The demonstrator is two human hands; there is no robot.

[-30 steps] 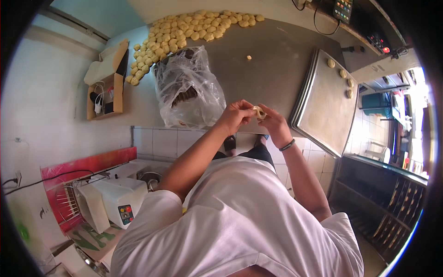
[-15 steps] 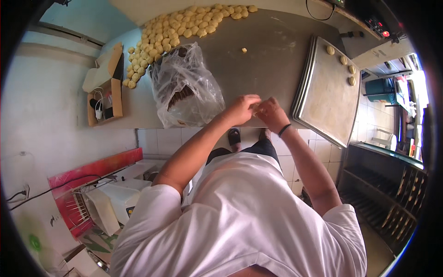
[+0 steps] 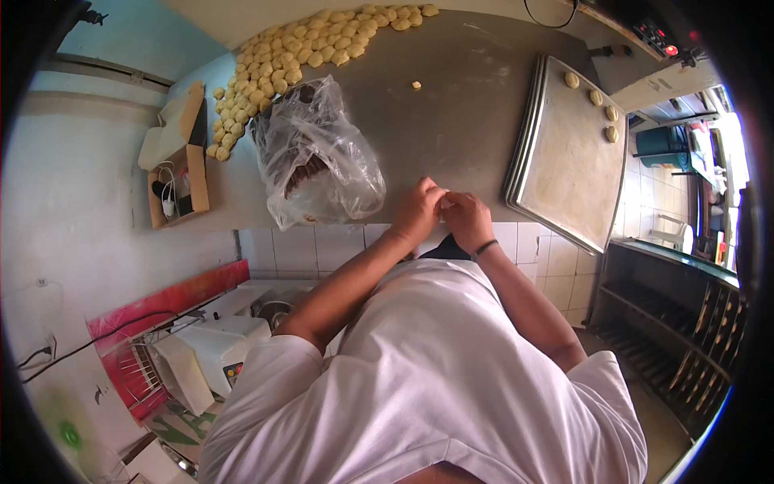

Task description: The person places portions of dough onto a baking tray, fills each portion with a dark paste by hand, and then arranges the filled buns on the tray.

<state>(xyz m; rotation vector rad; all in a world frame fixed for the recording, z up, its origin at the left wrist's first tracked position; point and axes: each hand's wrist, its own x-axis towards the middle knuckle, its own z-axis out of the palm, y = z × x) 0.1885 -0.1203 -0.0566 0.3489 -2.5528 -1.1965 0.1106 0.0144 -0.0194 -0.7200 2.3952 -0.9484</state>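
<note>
My left hand (image 3: 418,211) and my right hand (image 3: 468,218) meet at the near edge of the steel table (image 3: 435,137), fingers pinched around a small pale dough piece (image 3: 444,201), mostly hidden between them. To their left lies a crumpled clear plastic bag (image 3: 322,153) with dark brown contents. Several rounded dough balls (image 3: 286,48) spread along the back left, and a small scrap of dough (image 3: 417,85) sits apart. At the right, stacked metal trays (image 3: 556,177) carry several ridged dough pieces (image 3: 596,98) along the top tray's far right side.
An open cardboard box (image 3: 193,177) with cables stands at the table's left end. A white machine (image 3: 226,347) with buttons is at the lower left, a dark slotted rack (image 3: 645,339) at the lower right. A shelf with a lit switch (image 3: 665,44) runs at the upper right.
My hands have drawn closer together and turned, fingers now curled over the dough piece, which showed clearly as a ring-like shape a second ago. My feet are now mostly hidden.
</note>
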